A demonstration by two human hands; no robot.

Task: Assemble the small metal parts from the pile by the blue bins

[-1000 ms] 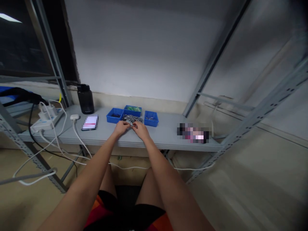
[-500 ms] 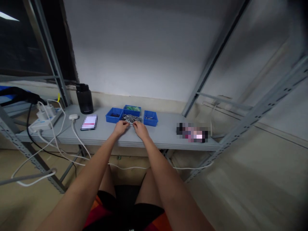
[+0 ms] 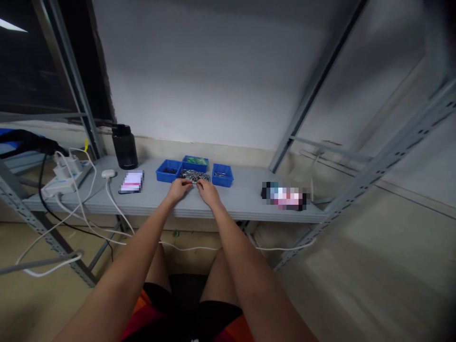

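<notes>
At twelve o'clock of both hands, touching their fingers, lies the metal pile (image 3: 194,176); left hand (image 3: 179,188) and right hand (image 3: 208,192) equally near, whether pinching, I cannot tell.

The counter (image 3: 231,202) is grey painted metal with a smooth, matt finish, and the slotted frame posts (image 3: 388,156) around it look like the same dull metal. A heap of small parts (image 3: 194,176) shines like bright, glossy metal. The three bins (image 3: 223,175) beside it are blue plastic, smooth and slightly shiny. The bottle (image 3: 124,147) is dark plastic with a soft sheen. The cables (image 3: 110,204) have smooth white plastic sheathing. The wall (image 3: 213,85) is matt white.
</notes>
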